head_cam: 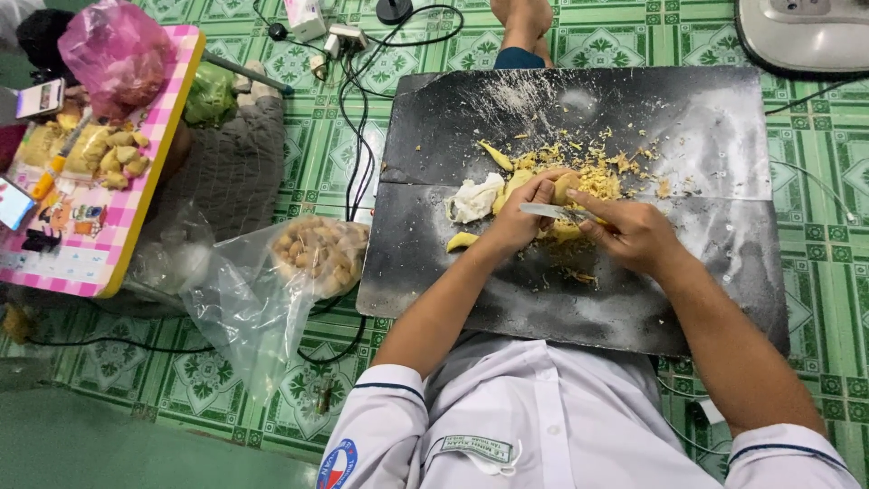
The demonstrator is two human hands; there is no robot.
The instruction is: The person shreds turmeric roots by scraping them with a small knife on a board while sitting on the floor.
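a small, yellowish, lumpy root [567, 186] was held just above the dark board, tilted. the thin steel knife [552, 212] lay flat across, its blade touching the root's lower side.

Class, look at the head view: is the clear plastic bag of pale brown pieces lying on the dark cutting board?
No, the clear plastic bag of pale brown pieces lies on the green patterned floor mat, left of the dark cutting board.
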